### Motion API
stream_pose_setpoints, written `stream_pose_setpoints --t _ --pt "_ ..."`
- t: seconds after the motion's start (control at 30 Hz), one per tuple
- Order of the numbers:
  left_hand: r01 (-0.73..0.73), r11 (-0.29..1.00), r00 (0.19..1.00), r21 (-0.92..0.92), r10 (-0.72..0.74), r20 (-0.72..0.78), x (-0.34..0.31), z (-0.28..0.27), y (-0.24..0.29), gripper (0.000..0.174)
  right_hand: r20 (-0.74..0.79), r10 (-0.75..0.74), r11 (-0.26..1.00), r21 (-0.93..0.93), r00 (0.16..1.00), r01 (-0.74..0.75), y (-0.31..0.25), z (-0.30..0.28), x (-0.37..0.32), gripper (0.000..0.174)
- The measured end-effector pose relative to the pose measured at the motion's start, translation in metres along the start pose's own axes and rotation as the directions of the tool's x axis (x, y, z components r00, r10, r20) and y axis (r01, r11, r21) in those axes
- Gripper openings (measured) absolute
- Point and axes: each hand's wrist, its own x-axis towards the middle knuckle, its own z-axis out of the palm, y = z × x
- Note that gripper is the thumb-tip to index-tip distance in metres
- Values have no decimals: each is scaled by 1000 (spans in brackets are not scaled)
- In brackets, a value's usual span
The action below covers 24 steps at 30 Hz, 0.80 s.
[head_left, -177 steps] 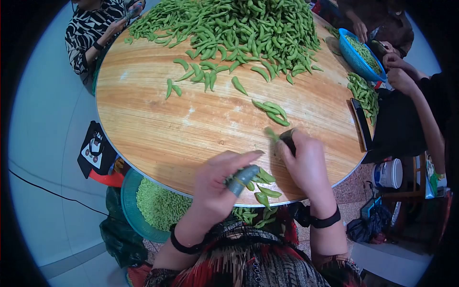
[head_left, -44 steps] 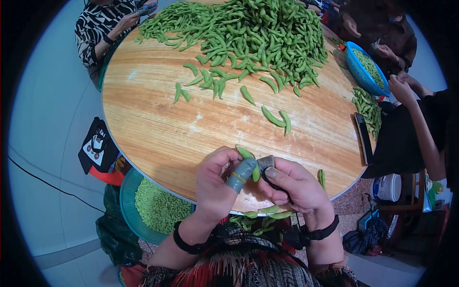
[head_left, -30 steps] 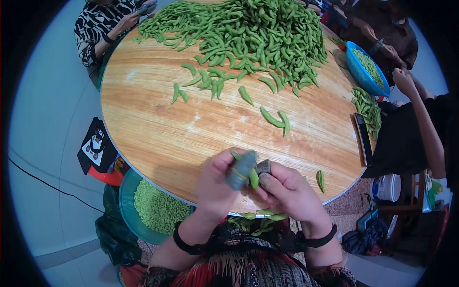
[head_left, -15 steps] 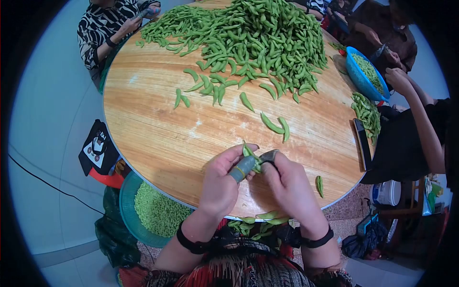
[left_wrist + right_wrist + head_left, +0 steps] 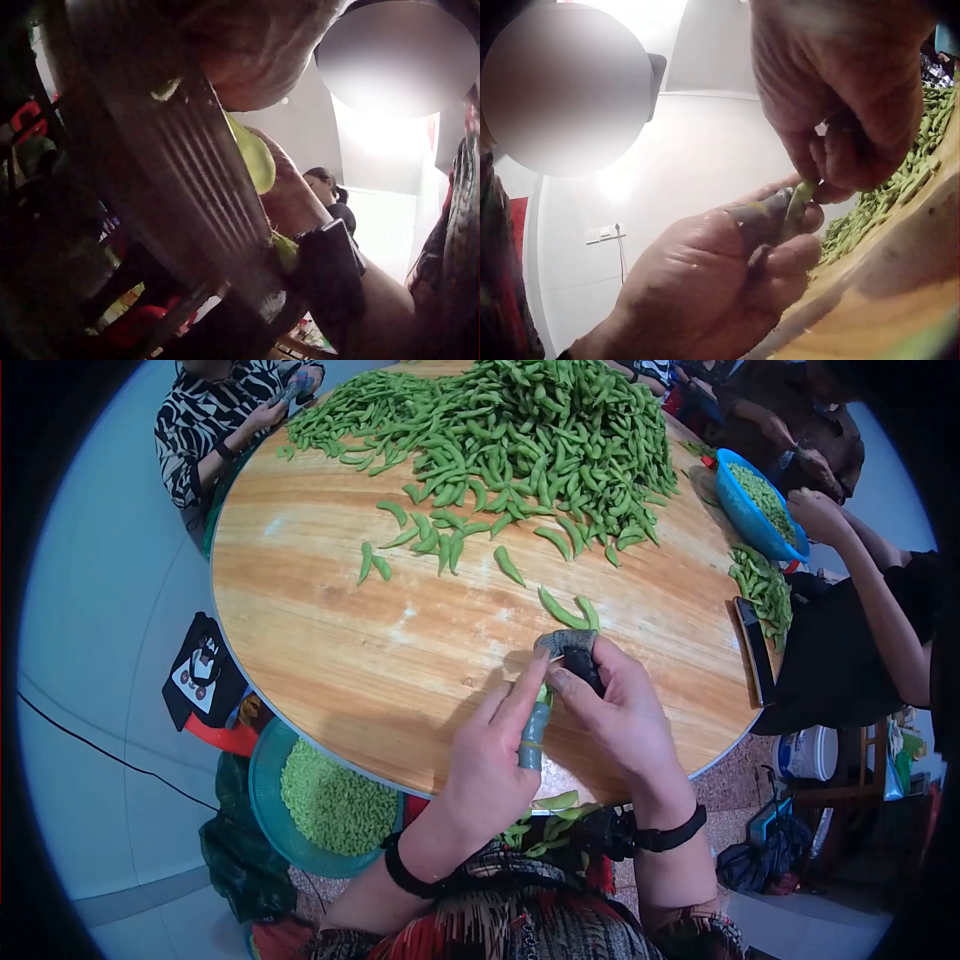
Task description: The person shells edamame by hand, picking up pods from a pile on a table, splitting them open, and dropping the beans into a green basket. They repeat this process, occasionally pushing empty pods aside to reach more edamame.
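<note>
My left hand (image 5: 490,765), its thumb in a grey cover (image 5: 533,738) with a yellow band, holds a green soybean pod (image 5: 544,695). In the right wrist view the pod (image 5: 798,206) stands between the covered thumb and the fingers. My right hand (image 5: 630,715) meets it from above and pinches its upper end. A dark grey wrap (image 5: 565,643) covers a right fingertip. Fingers hide most of the pod. Below the hands, loose pods (image 5: 556,800) lie at the table's near edge; one pod (image 5: 259,161) juts past the rim in the left wrist view.
A big heap of pods (image 5: 540,450) covers the far side of the round wooden table (image 5: 320,640). A teal basin (image 5: 262,800) of shelled beans stands below left. At right are a phone (image 5: 755,650), a blue basket (image 5: 735,505) and other people's hands (image 5: 820,515).
Both hands were working a pod that showed split half a second ago; since then they have shifted up the table and turned. One of the three mid-table pods from 5.9 s ago is gone.
</note>
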Motion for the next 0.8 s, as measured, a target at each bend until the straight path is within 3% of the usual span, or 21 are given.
stream_pose_setpoints --t 0.13,0.17,0.2,0.23,0.3,0.33,0.37,0.43,0.47,0.5,0.53,0.57,0.6,0.63,0.67,0.7,0.73,0.77,0.8 --pt "-29 1000 995 9 28 100 -1 -7 7 54 16 -2 1000 16 1000 2 2 -2 -1 23" --pt "-29 1000 994 8 28 104 -1 -6 6 54 31 86 977 192 996 -90 0 -2 -2 21" --pt "-122 993 991 -3 122 58 0 -3 3 51 60 167 916 361 984 -178 -1 -2 -3 20" --pt "-213 977 977 -10 214 8 0 -2 2 48 59 167 915 362 984 -176 -1 -2 -3 20" --pt "-238 971 971 6 238 -18 -1 -2 4 42 193 207 705 651 959 -283 0 -1 -4 18" --pt "-264 964 963 23 264 -43 -3 -3 5 36 195 206 703 652 959 -284 0 1 -3 18" --pt "-263 965 964 24 263 -43 -4 0 3 36 172 258 664 683 951 -304 0 3 -2 17" --pt "-94 987 988 -129 77 -133 -8 8 -4 23 146 311 623 714 939 -318 3 8 -2 17" --pt "-94 987 988 -131 77 -132 -7 6 -6 23 88 262 698 670 961 -252 8 10 -2 16" --pt "154 865 986 -478 -163 23 -4 2 -8 22 35 207 766 616 978 -185 10 11 -2 15" --pt "397 579 914 -712 -321 248 -2 -1 -9 22 34 207 767 615 978 -184 9 11 -3 15" --pt "440 429 882 -789 -374 288 0 -1 -7 24 -124 176 851 519 977 -87 5 11 -2 15" --pt "439 428 883 -790 -370 290 -1 -3 -9 24 -277 121 917 398 953 -1 1 11 -2 15" --pt "434 404 881 -805 -378 285 -2 -7 -12 22 -274 59 918 393 960 55 -5 -5 -1 18" --pt "431 380 878 -818 -388 282 -2 -11 -15 21 -149 17 952 305 989 29 -20 -21 -10 17" --pt "433 380 877 -817 -385 287 -1 -15 -14 21 158 -169 985 65 973 160 -19 -31 -12 17" --pt "422 369 874 -828 -407 264 -2 -19 -10 19 482 -249 929 -128 840 349 -17 -36 -14 18" --pt "411 355 868 -840 -433 242 -3 -21 -9 16 482 -243 930 -133 842 344 -15 -38 -13 18" --pt "414 347 867 -841 -433 248 -5 -22 -12 16 363 -114 852 -442 925 279 -18 -38 -9 18"
